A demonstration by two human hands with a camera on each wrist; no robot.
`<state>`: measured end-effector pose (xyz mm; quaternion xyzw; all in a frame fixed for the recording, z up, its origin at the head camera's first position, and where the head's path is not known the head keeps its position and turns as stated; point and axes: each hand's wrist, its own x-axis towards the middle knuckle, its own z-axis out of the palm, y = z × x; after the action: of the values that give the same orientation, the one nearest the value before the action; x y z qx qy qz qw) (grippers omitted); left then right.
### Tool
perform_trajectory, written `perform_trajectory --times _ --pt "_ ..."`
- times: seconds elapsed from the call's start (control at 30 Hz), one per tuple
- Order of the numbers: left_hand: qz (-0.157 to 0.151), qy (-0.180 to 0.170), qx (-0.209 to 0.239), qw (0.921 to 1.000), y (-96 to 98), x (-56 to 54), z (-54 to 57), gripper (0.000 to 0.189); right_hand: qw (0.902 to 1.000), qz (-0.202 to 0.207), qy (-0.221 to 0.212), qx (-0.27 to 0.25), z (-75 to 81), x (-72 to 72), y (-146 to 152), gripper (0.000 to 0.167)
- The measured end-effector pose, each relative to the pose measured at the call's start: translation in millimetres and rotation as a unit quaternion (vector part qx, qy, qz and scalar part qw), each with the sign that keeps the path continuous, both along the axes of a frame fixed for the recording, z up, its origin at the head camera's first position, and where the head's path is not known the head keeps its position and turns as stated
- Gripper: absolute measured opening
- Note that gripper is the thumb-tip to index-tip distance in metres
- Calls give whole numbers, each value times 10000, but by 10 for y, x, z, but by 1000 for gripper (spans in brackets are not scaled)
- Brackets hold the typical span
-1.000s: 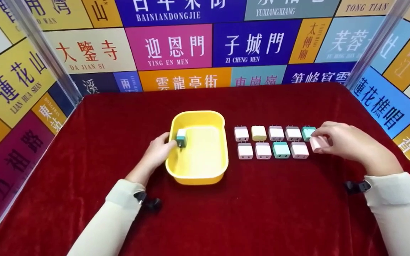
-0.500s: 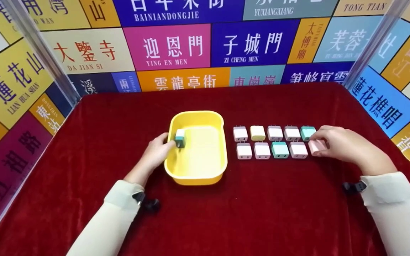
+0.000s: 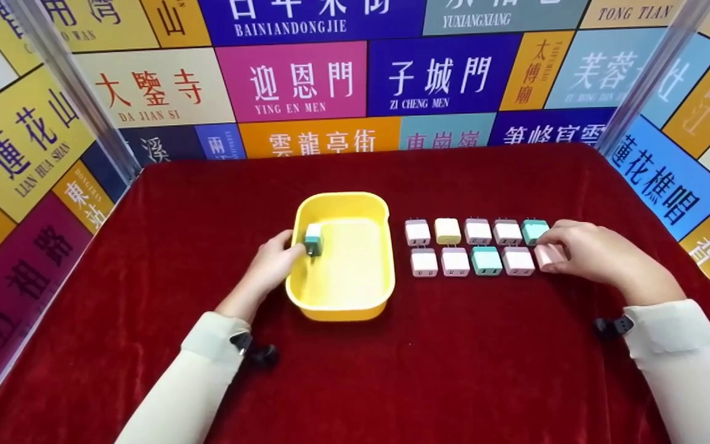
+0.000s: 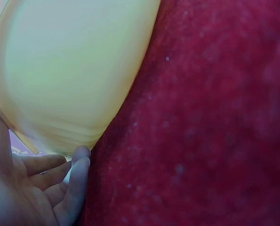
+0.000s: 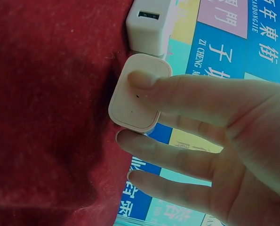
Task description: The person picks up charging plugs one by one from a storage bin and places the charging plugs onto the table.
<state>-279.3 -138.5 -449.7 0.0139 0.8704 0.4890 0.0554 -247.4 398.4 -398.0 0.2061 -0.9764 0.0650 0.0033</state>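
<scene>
My left hand [image 3: 276, 262] grips the left wall of a yellow plastic basin [image 3: 341, 313], thumb over the rim and fingers outside. Inside that basin, against its left side, a white and green plug charger [image 3: 312, 239] stands on edge. On the right, my right hand [image 3: 595, 253] pinches a pink plug charger [image 3: 549, 256] at the end of the front row. The right wrist view shows the thumb on the broad face of this pink charger [image 5: 135, 101], close beside a white-looking neighbour [image 5: 149, 28]. The left wrist view shows fingers [image 4: 76, 181] under the basin's outer wall.
Two rows of plug chargers lie right of the basin: pink ones [image 3: 518, 261], green ones [image 3: 486, 261] and a yellow one [image 3: 447, 231]. Red velvet cloth [image 3: 410, 376] covers the table. Printed panels [image 3: 293, 80] and clear posts [image 3: 657, 80] bound the back and sides.
My right hand has moved slightly down and left with the pink charger, bringing it close to the front row's end. The left hand and basin hold still.
</scene>
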Motion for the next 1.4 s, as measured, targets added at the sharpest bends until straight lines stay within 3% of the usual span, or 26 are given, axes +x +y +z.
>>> perform_trajectory --times 0.1,0.23,0.37,0.43,0.6,0.7,1.4 --pt "-12 56 -19 10000 -7 -7 -10 54 10000 15 68 16 -7 0 -4 33" --pt "7 238 -31 9997 -45 -86 -112 51 9999 61 119 35 -27 -4 -8 31" --pt "23 121 -36 9999 -25 -53 -64 51 10000 60 52 14 -51 -3 -20 30" --pt "78 144 -82 9998 -49 -135 -163 51 10000 45 15 5 -59 -2 -25 31" --pt "93 102 -116 9998 -47 -119 -141 54 10000 85 29 -7 -59 -7 -28 31" --pt "21 84 -33 10000 -6 8 4 55 9999 136 61 -1 -59 -13 -29 30" --pt "33 133 -61 9999 -1 7 5 52 10000 7 23 -7 -69 -5 -28 31"
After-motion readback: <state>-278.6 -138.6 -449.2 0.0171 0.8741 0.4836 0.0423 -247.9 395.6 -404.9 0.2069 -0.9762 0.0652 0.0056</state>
